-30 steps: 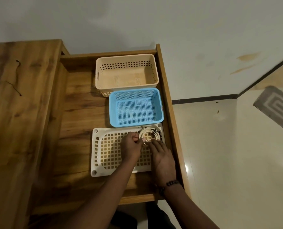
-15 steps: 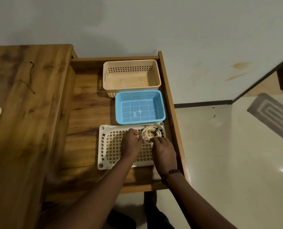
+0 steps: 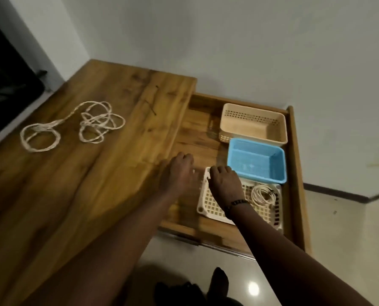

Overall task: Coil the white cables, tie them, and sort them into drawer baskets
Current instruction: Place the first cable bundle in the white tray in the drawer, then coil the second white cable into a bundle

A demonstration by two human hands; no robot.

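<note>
In the head view, an open wooden drawer (image 3: pixel 190 133) fills the centre right of the frame, with three baskets in a row along its right side: a beige basket (image 3: pixel 253 123) farthest up, a blue basket (image 3: pixel 256 162) below it, and a white grid basket (image 3: pixel 208 208) lowest. A coiled white cable (image 3: pixel 262 194), bound at one side with a dark tie, lies in the right part of the white basket, touched by neither hand. The right hand (image 3: pixel 225 184) hovers over the white basket's upper-left corner, fingers loosely curled and holding nothing. The left hand (image 3: pixel 179 171) is over the bare drawer floor just left of that basket; it is blurred, its fingers seem relaxed and empty, though I cannot tell exactly.

At the upper left, on the wooden tabletop (image 3: pixel 95 184), a loose tangled white cable (image 3: pixel 73 127) lies uncoiled, and a thin dark tie (image 3: pixel 151 108) lies nearer the drawer.

One cable looks sorted. The next move probably calls for reaching up-left to the tangled cable, gathering its loops evenly, then binding them with the tie.
</note>
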